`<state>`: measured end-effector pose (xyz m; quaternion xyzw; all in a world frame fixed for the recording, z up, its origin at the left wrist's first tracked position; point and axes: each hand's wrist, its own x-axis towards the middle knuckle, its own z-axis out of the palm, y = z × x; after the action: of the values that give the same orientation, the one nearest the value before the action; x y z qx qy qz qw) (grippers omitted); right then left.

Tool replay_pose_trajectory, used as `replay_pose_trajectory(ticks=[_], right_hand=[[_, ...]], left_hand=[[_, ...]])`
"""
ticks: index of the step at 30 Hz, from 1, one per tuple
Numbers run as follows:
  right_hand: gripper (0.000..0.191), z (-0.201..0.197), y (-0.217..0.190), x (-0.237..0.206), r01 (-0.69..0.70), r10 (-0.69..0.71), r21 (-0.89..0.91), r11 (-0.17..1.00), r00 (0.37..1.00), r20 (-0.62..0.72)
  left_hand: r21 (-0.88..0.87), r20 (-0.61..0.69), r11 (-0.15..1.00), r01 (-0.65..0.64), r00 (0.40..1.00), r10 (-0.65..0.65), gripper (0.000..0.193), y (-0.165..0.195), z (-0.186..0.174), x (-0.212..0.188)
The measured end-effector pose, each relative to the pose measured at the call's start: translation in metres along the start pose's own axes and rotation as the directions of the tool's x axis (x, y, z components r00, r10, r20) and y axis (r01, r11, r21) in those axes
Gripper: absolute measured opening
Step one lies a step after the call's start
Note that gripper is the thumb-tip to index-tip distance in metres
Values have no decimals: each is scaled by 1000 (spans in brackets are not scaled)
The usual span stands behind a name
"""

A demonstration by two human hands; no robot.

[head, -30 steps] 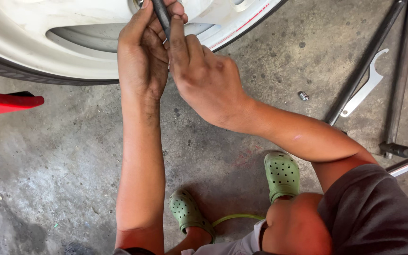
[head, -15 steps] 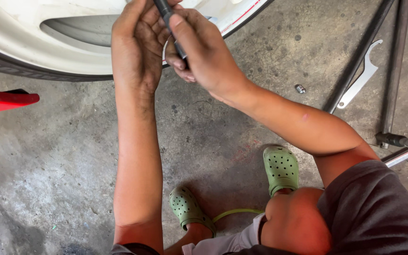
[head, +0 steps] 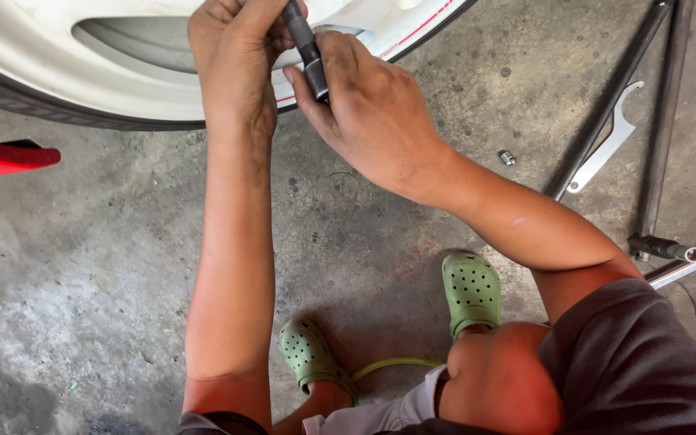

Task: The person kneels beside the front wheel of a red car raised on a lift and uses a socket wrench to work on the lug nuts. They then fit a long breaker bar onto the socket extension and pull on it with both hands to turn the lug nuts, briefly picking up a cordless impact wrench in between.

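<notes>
red part at left edge: a flat red metal piece (head: 2,157) lies on the grey concrete floor (head: 106,266), well apart from both hands.
wheel: a white alloy rim with a black rubber tyre (head: 66,72) fills the top of the view, and both hands work at its lower edge.
left hand: the left hand (head: 235,56) reaches up to the rim; its fingers are curled around the upper part of the tool, so they are closed in a grasp.
tool: a dark grey, cylinder-shaped metal tool (head: 308,52) stands between the two hands, just in front of the rim.
long axis: it runs from top to bottom with a small tilt, the lower end leaning to the right.
right hand: the right hand (head: 376,121) comes from the right side; its thumb and fingers pinch the lower end of the tool.
nearer hand: both hands touch the tool; the left is higher, the right is lower.
floor at right: a small metal nut (head: 507,158), a flat silver hook spanner (head: 606,149) and long dark steel bars (head: 606,105) lie away from the hands.
below: green perforated clogs (head: 470,290) stand on the floor.
</notes>
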<state>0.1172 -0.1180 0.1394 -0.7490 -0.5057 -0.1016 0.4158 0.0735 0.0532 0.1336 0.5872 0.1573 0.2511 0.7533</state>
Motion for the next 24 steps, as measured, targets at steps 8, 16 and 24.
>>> replay_pose_trajectory(ticks=[8,16,24], right_hand=[[42,13,4,-1,-381,328,797,469,913,243],[52,-14,3,11,-380,220,398,835,894,390],[41,3,6,-3,-74,89,-137,988,990,106]], left_hand=[[-188,248,958,215,954,-165,26,29,8,-19],[-222,151,961,167,979,-135,16,11,-1,-15],[68,5,998,6,1000,-7,21,6,7,-12]])
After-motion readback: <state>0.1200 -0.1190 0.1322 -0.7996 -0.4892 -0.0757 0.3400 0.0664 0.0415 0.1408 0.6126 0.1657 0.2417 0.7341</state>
